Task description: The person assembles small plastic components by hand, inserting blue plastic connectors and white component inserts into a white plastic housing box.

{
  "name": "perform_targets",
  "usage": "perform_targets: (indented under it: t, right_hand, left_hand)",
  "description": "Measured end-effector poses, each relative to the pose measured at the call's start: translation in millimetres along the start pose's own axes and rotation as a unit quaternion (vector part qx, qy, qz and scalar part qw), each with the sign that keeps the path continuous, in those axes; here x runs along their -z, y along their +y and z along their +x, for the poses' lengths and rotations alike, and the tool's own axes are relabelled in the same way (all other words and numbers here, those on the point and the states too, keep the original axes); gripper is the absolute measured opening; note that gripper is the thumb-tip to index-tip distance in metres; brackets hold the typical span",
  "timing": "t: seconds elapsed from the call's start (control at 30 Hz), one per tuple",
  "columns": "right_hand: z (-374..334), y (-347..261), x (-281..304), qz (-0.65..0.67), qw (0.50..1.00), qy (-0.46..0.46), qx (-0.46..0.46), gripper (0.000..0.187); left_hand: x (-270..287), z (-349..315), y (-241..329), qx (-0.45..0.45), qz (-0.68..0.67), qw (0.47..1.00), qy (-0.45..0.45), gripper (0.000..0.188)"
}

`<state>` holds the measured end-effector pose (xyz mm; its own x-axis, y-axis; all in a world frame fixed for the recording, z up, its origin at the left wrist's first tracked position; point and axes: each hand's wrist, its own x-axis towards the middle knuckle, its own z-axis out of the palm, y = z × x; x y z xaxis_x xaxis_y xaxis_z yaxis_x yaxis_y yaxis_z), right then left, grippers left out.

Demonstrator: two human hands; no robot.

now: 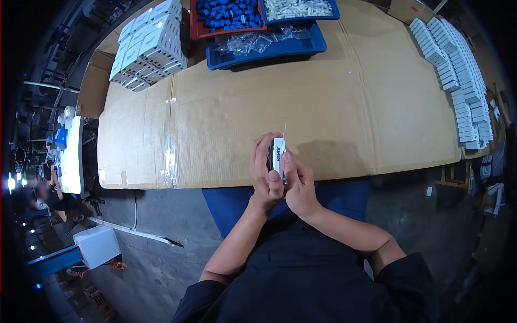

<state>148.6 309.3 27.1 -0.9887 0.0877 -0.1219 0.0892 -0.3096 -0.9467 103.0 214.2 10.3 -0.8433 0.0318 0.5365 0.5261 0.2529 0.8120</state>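
While the small white box [279, 146] is clamped over the near edge of the cardboard tabletop [226, 126], its long axis is pointed toward twelve o'clock; from nine it is wrapped by the left hand [261, 175], from four it is touched by bunched fingers of the right hand [300, 187].

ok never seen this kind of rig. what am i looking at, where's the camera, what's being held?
No robot here: one wide fisheye camera on a person's head looks down, so straight edges bend near the rim. The bare left hand and right hand together hold a small white box-shaped item.

The surface is brown cardboard. At its far side sit a stack of white boxes, a red tray of blue parts, a blue tray of white parts, and a lower blue tray with clear plastic pieces. Rows of white blocks line the right.
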Motion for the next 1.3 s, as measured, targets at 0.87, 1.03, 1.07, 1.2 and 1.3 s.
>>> perform_targets:
  t: [0.87,1.03,1.07,1.2,1.3]
  right_hand:
    - [10.4,-28.0,18.6,0.162,0.983,-0.040,-0.079,0.062]
    - [18.8,-33.6,45.2,0.014,0.981,-0.166,-0.100,0.064]
    - [18.3,-31.8,47.1,0.014,0.981,-0.165,-0.099,0.064]
    - [16.3,-31.1,45.9,-0.298,0.927,-0.191,0.126,0.089]
    - [24.9,-16.4,53.8,-0.324,0.904,-0.163,0.224,0.092]
  left_hand:
    - [-1.0,-5.5,7.8,0.009,-0.079,0.995,-0.062,0.120]
    - [-4.2,-18.5,-1.3,0.163,-0.190,0.967,-0.037,0.111]
    - [-4.8,-17.6,0.4,0.186,-0.229,0.956,-0.008,0.102]
    - [5.9,-0.4,11.8,0.368,-0.336,0.867,-0.001,0.080]
    - [10.4,6.5,27.2,0.487,-0.316,0.806,-0.112,0.075]
